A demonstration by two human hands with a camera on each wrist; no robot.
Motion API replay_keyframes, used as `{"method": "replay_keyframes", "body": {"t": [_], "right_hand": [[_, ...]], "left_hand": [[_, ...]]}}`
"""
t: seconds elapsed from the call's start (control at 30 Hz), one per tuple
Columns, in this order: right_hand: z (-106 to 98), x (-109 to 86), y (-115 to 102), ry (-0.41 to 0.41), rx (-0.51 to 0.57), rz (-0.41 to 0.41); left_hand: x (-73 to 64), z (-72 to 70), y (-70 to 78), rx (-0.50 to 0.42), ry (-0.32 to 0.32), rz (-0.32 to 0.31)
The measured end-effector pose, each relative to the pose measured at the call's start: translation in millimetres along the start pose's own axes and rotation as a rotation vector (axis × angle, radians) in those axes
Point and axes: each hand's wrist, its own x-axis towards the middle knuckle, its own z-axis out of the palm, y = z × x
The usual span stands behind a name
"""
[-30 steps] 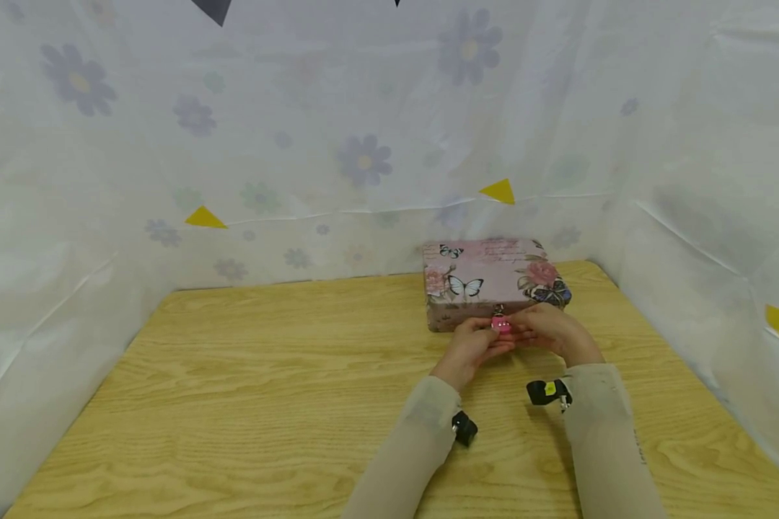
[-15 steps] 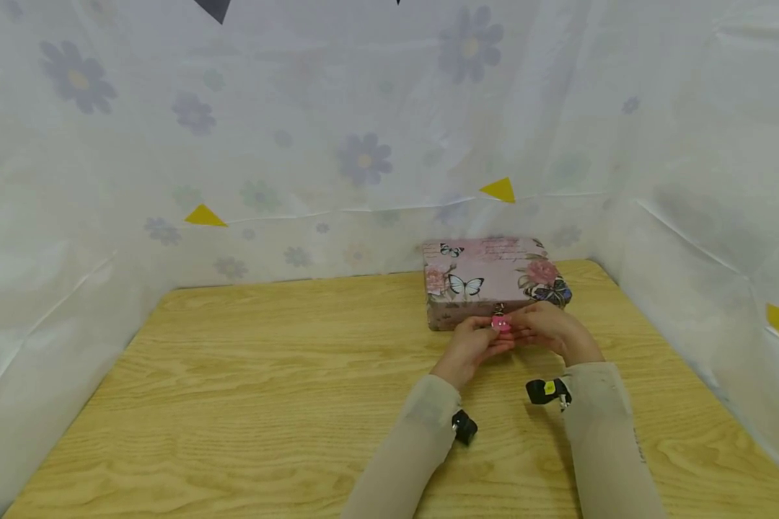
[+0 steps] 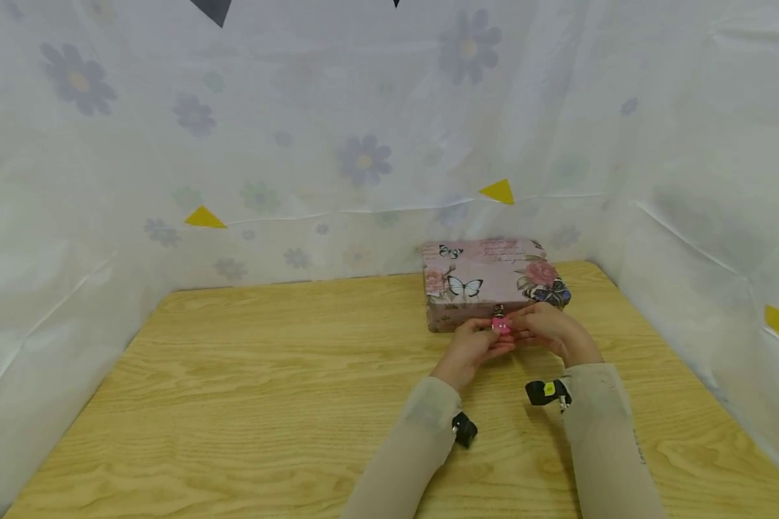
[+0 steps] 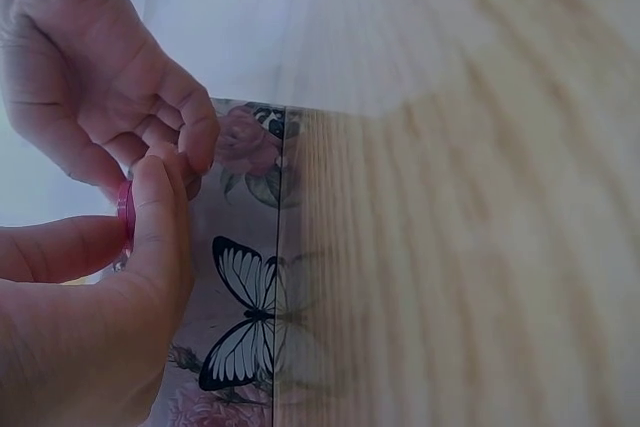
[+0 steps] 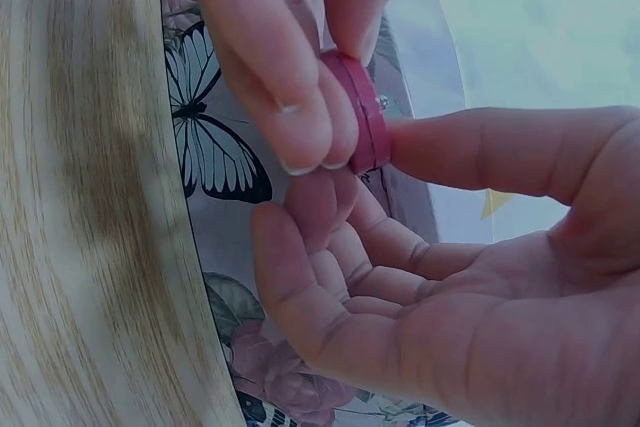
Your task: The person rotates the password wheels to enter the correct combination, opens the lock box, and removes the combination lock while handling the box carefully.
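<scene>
A small pink padlock (image 3: 502, 326) with shiny spots sits at the metal clasp (image 3: 498, 310) on the front of a pink box (image 3: 493, 270) printed with butterflies and roses. My left hand (image 3: 466, 352) pinches it from the left; in the right wrist view, those fingers (image 5: 290, 67) come down from the top over the padlock (image 5: 358, 112). From the right, my right hand (image 3: 554, 331) grips its other side, with the thumb (image 5: 480, 152) against its edge and the fingers curled. In the left wrist view, only a thin pink edge of the padlock (image 4: 126, 215) shows between the fingers.
The box stands at the back right of a wood-grain table (image 3: 266, 389), near a white flowered curtain (image 3: 311, 144). Yellow tape triangles (image 3: 498, 192) mark the curtain. Black straps (image 3: 545, 391) hang near both cuffs.
The padlock has tilted slightly between my fingers, and its shiny spots look different. Both hands stay almost in the same place, and the box has not moved.
</scene>
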Motion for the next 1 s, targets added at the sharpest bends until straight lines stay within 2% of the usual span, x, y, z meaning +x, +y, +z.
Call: {"method": "replay_keyframes", "body": {"t": [0.27,0.57,1.0], "right_hand": [[-0.8,0.2,1.6,-0.001,0.012,-0.011],[0.3,0.7,2.7,0.006,0.051,0.027],[0.1,-0.7,1.0,-0.014,0.050,0.010]], "left_hand": [[0.7,0.7,-1.8,-0.004,-0.009,0.011],[1.0,0.3,-2.7,0.002,-0.003,0.013],[-1.4,-1.4,0.5,0.007,-0.016,0.013]]}}
